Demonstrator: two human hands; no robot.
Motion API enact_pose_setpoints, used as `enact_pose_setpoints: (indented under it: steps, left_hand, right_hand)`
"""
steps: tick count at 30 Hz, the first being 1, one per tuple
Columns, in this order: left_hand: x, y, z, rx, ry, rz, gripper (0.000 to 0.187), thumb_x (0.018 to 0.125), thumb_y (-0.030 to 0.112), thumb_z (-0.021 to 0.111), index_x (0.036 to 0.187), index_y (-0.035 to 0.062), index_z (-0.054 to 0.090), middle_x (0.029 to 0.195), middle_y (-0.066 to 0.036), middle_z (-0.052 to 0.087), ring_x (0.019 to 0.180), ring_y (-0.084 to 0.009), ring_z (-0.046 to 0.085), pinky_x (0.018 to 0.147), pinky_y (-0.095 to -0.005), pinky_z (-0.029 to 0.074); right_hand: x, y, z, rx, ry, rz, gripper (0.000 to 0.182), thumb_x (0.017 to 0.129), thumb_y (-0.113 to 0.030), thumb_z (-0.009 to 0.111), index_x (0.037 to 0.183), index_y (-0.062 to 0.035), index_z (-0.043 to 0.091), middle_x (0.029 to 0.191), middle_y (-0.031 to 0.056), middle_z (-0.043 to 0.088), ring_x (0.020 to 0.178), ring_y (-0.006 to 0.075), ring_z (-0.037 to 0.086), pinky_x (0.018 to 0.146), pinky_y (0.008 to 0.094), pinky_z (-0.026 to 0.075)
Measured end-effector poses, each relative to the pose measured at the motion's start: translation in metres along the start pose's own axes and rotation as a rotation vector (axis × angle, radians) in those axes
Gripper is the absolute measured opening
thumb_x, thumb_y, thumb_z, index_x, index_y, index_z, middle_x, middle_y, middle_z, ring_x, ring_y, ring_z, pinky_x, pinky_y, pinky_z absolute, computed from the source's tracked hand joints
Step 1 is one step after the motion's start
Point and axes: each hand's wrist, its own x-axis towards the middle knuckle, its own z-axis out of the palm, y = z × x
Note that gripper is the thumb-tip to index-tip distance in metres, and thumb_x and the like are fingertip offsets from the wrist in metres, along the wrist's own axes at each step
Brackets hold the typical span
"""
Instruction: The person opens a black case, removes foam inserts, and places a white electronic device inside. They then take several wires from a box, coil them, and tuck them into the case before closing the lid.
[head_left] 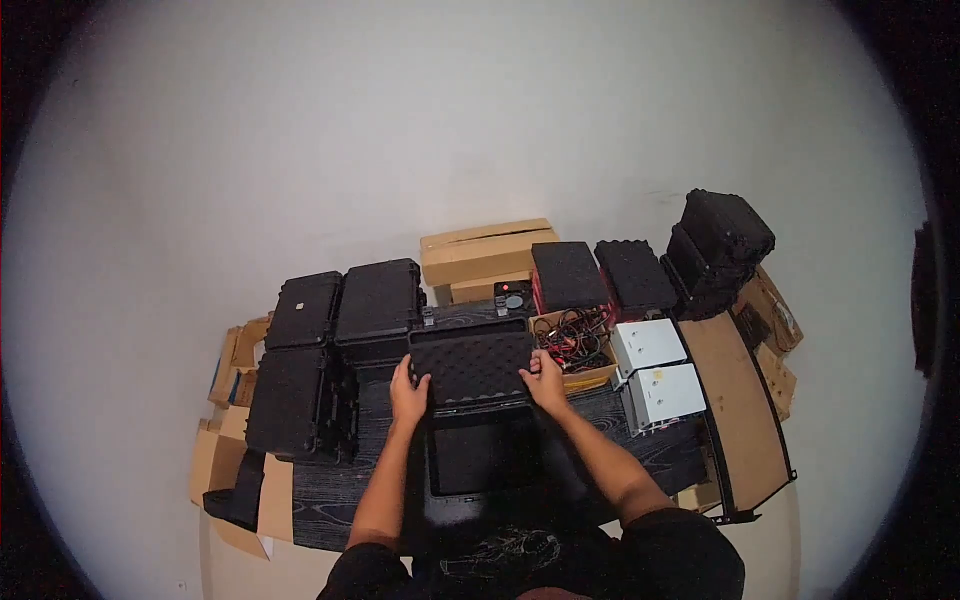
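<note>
An open black hard case lies in front of me on the dark wood-grain table (340,500). Its raised lid (470,365) is lined with bumpy egg-crate foam, and its base (480,455) has a flat dark inside. My left hand (408,393) grips the lid's left edge, thumb on the near side. At the opposite edge my right hand (543,383) is closed on the lid in the same way. Some fingertips of both hands are hidden at the lid's edges.
Several closed black cases (380,300) stand to the left. A cardboard box of tangled cables (572,340) sits right of the lid, beside white metal boxes (655,390). More black cases (720,235) are stacked at the back right. Cardboard boxes (490,255) lie behind.
</note>
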Motion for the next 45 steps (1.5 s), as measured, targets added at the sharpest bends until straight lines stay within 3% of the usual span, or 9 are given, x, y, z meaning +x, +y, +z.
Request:
enact_pose_setpoints:
  steps: [4,6,10,13,16,24,33,43,45]
  left_hand:
    - [-0.008,-0.022,0.004,0.252,-0.06,0.076,0.058,0.09,0.005,0.072,0.143,-0.0042,0.051,0.135,-0.023,0.057,0.121,-0.0415,0.06,0.102,-0.0447,0.05]
    - [-0.012,-0.024,0.003,0.357,-0.113,0.078,0.064,0.09,0.004,0.071,0.148,-0.0035,0.045,0.145,-0.024,0.05,0.127,-0.0438,0.056,0.107,-0.0462,0.048]
    - [-0.017,-0.005,0.006,0.231,-0.073,0.041,0.081,0.089,0.001,0.07,0.159,0.0029,0.028,0.157,-0.025,0.036,0.136,-0.047,0.049,0.111,-0.0485,0.045]
    - [-0.021,0.005,0.006,0.192,-0.172,-0.019,0.09,0.089,0.0,0.069,0.163,0.0068,0.018,0.16,-0.026,0.03,0.138,-0.0489,0.047,0.111,-0.0493,0.046]
    - [-0.027,-0.001,0.011,0.241,-0.262,-0.024,0.092,0.09,0.0,0.069,0.164,0.0091,0.016,0.163,-0.026,0.024,0.138,-0.0505,0.046,0.11,-0.0493,0.047]
    - [-0.045,-0.012,0.019,0.333,-0.303,-0.038,0.085,0.094,0.001,0.064,0.164,0.0112,0.018,0.165,-0.025,0.019,0.136,-0.0513,0.047,0.107,-0.0488,0.05]
    - [-0.07,-0.034,0.024,0.231,-0.162,-0.017,0.038,0.098,0.01,0.061,0.134,0.001,0.052,0.163,-0.024,0.026,0.126,-0.0499,0.056,0.104,-0.0503,0.05]
    - [-0.093,-0.027,0.014,0.209,-0.264,-0.014,0.058,0.095,0.016,0.065,0.147,0.0014,0.042,0.166,-0.026,0.019,0.136,-0.0504,0.047,0.108,-0.051,0.047]
    - [-0.102,-0.027,0.012,0.237,-0.272,-0.021,0.066,0.094,0.014,0.067,0.151,0.0007,0.036,0.168,-0.024,0.016,0.141,-0.0491,0.043,0.109,-0.05,0.047]
  right_hand:
    - [-0.001,0.005,-0.006,-0.221,-0.075,-0.044,0.048,0.079,0.004,0.082,0.12,-0.0006,0.057,0.104,0.0093,0.057,0.089,0.0205,0.061,0.077,0.0298,0.056]
    - [-0.002,0.002,-0.005,-0.177,-0.044,-0.043,0.051,0.08,0.001,0.08,0.125,-0.0041,0.055,0.112,0.0135,0.057,0.093,0.0274,0.061,0.082,0.0378,0.054]
    - [-0.006,-0.011,-0.006,-0.06,-0.044,0.039,0.063,0.083,0.002,0.075,0.139,-0.0086,0.05,0.129,0.019,0.053,0.114,0.0373,0.059,0.097,0.0453,0.05]
    - [-0.01,-0.021,-0.007,-0.184,-0.087,-0.207,0.075,0.085,0.001,0.071,0.151,-0.0117,0.041,0.142,0.0239,0.048,0.133,0.0429,0.049,0.111,0.0472,0.042]
    - [-0.015,-0.021,-0.006,-0.379,-0.21,-0.178,0.075,0.088,-0.002,0.068,0.155,-0.0067,0.036,0.155,0.029,0.038,0.146,0.048,0.035,0.122,0.049,0.031]
    - [-0.037,-0.007,-0.004,-0.287,-0.261,-0.134,0.079,0.09,-0.003,0.065,0.16,-0.0079,0.03,0.152,0.0338,0.037,0.143,0.0514,0.037,0.119,0.051,0.033]
    - [-0.066,0.021,-0.01,-0.269,-0.37,-0.073,0.085,0.091,-0.007,0.065,0.163,-0.0119,0.02,0.156,0.0347,0.033,0.141,0.055,0.038,0.116,0.0529,0.04]
    - [-0.068,0.015,-0.022,-0.298,-0.526,-0.001,0.093,0.089,-0.005,0.069,0.164,-0.0137,0.016,0.155,0.0353,0.034,0.142,0.0539,0.038,0.117,0.0513,0.04]
    - [-0.074,0.016,-0.024,-0.354,-0.536,0.012,0.09,0.091,-0.009,0.07,0.164,-0.0114,0.016,0.158,0.0305,0.032,0.146,0.0487,0.036,0.12,0.0498,0.036]
